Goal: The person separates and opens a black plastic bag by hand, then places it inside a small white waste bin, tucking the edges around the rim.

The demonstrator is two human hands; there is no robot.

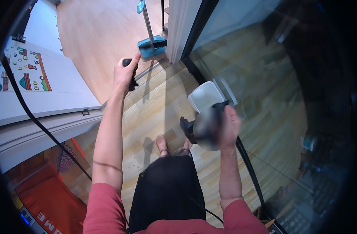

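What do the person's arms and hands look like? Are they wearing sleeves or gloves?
No gloves: both hands are bare. The left hand and right hand come off long bare forearms. Short coral-red sleeves cover only the upper arms, ending above the elbows. A thin dark band runs across the left forearm near the elbow. No watch or rings can be made out.

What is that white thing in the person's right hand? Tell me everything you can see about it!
The white thing looks like smooth plastic, a flat rounded-square pad tilted toward the glass pane. Behind it is a second white edge, and below it a grey, blurry body with a black part on its left. The right hand grips it by a dark handle, held up in the air above the wood floor. The blur hides the details, so I can't tell exactly what tool it is.
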